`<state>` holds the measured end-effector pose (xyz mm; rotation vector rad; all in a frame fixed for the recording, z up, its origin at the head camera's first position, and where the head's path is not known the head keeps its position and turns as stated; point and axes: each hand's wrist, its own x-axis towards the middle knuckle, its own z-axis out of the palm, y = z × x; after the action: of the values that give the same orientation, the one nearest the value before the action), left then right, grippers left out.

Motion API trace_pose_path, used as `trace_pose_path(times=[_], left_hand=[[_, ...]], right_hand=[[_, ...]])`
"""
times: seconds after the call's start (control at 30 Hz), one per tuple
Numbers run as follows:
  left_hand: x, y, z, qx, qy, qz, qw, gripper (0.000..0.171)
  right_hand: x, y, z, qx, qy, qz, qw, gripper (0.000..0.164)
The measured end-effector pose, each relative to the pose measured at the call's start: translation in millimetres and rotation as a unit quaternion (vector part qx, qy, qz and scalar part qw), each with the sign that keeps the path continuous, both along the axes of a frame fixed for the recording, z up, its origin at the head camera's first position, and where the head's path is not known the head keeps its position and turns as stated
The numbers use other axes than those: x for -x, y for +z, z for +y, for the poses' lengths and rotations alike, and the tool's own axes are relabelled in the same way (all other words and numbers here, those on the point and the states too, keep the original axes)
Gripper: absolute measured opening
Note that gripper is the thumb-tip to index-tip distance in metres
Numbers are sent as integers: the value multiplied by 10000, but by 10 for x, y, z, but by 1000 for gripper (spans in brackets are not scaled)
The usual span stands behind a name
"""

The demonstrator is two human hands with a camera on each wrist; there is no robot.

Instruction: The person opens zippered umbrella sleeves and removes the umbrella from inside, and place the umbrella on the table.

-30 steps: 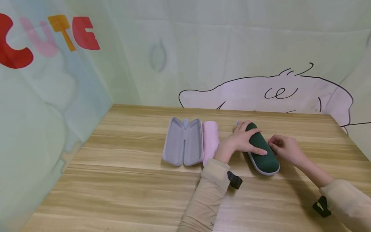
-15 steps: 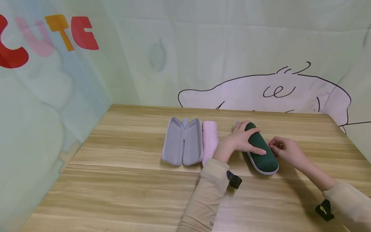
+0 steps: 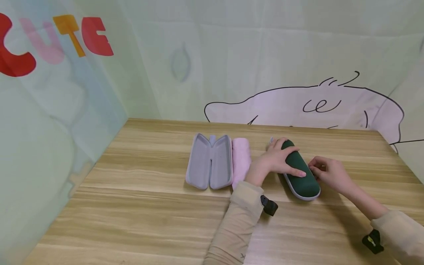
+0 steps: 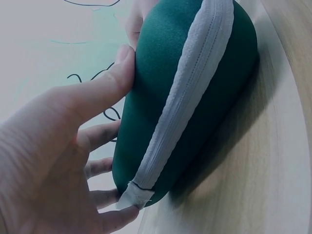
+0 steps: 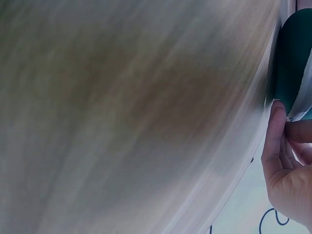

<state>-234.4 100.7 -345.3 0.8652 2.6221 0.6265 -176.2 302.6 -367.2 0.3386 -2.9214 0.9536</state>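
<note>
A dark green zip-up glasses case [image 3: 299, 173] with a pale zipper band lies slanted on the table's right half. From its left side my left hand [image 3: 278, 158] grips it, thumb on top and fingers spread toward the far end. In the left wrist view the zipper band [image 4: 185, 87] runs along the green case to a pale fabric tab [image 4: 136, 195] by the fingertips. My right hand [image 3: 328, 171] is at the case's right side. Thumb and index finger pinch at the zipper [image 5: 303, 95] in the right wrist view; the fingers mostly hide the zipper pull.
Left of my left hand, a grey-lined case [image 3: 210, 163] lies spread open. A rolled pink cloth-like item [image 3: 241, 156] sits against its right side, partly behind my left wrist. A printed curtain [image 3: 232, 66] borders the wooden table [image 3: 149, 221] at the back and left.
My right hand has slid slightly toward the near end along the green case's right side. My left hand keeps its hold, and the case stays in place.
</note>
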Motion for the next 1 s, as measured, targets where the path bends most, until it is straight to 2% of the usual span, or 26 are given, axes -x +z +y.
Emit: trace_pose_path(times=[0.4, 0.83, 1.0], left_hand=[[17, -4, 2, -23, -27, 38, 10000, 84], [22, -24, 16, -48, -23, 26, 10000, 85], [21, -31, 20, -75, -21, 44, 10000, 85]], right_hand=[[-21, -8, 13, -81, 19, 158, 9998, 6], [-92, 8, 27, 4, 9, -45, 10000, 7], [-118, 4, 38, -71, -16, 16, 10000, 6]])
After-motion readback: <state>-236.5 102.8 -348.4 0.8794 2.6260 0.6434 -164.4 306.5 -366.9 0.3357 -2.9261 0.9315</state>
